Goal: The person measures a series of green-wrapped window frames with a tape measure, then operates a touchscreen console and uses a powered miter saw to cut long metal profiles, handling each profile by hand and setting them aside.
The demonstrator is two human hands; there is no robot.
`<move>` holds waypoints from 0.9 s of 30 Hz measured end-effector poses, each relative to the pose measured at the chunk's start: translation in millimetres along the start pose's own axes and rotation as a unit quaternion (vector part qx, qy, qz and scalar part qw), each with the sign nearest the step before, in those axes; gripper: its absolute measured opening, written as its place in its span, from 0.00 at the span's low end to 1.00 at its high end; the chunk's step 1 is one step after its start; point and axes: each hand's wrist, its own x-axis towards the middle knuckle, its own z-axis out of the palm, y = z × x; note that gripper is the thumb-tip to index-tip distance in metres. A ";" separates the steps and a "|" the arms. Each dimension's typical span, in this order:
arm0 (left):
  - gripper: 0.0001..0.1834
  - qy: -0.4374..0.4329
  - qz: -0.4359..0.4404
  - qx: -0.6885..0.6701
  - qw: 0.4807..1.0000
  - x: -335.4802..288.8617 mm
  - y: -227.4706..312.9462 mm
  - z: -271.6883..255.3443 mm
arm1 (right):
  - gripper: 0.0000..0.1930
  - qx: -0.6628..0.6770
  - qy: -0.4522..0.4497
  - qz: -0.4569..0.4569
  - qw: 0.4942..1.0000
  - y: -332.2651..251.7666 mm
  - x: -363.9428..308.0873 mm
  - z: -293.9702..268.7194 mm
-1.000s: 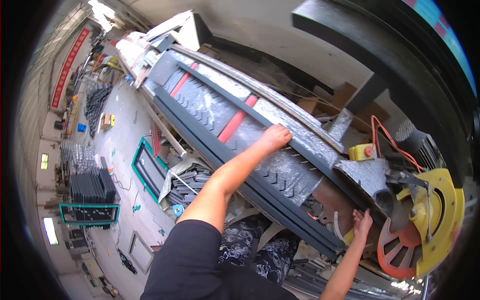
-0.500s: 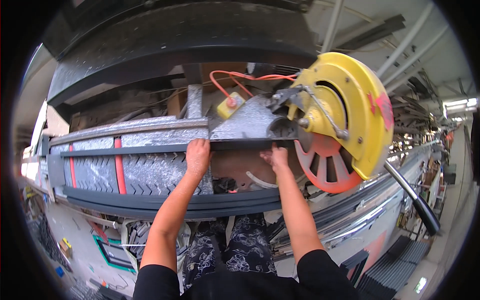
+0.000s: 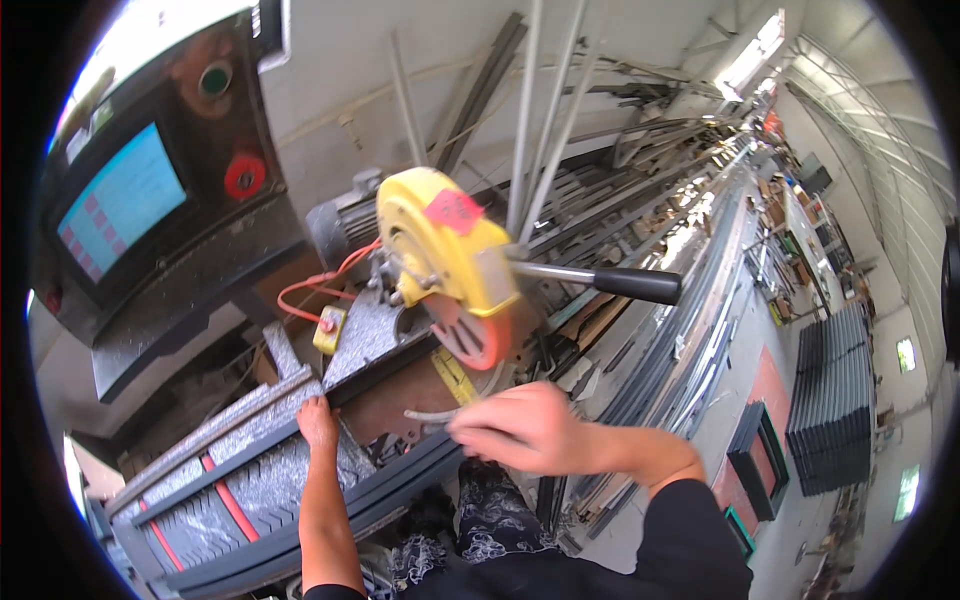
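My left hand (image 3: 318,422) is closed over a long dark grey metal profile (image 3: 262,446) that lies along the machine bed. The far part of the profile runs on toward the yellow-guarded cut-off saw (image 3: 425,235) and its orange-red slotted disc guard (image 3: 472,338). My right hand (image 3: 525,432) is raised in front of the saw, apart from the profile. Its fingers are curled in, slightly blurred, and nothing shows in them. Beyond it, the saw's lever with a black grip (image 3: 637,286) sticks out to the right.
A control panel with a lit screen (image 3: 122,203) and a red button (image 3: 244,176) stands at the left. A small yellow switch box (image 3: 329,330) hangs on an orange cable. Several dark profiles (image 3: 330,500) lie along the bed's near edge. Long metal bars (image 3: 655,300) are stacked at the right.
My view has swung to the right. My right hand has come off the profile's end and risen toward me, its fingers now curled. My left hand stays on the profile.
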 end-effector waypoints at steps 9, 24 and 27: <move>0.19 0.035 0.003 0.010 0.999 -4.5 -6.3 0.3 | 0.37 -0.436 -0.232 0.239 0.836 -55.7 65.3 -145.0; 0.18 0.054 0.012 0.000 0.998 0.1 6.1 -6.4 | 0.14 0.030 0.014 0.530 0.847 116.6 -172.6 -14.9; 0.18 0.040 -0.013 0.000 0.999 -1.7 -1.6 -11.3 | 0.13 0.005 0.024 0.521 0.853 130.4 -174.3 0.2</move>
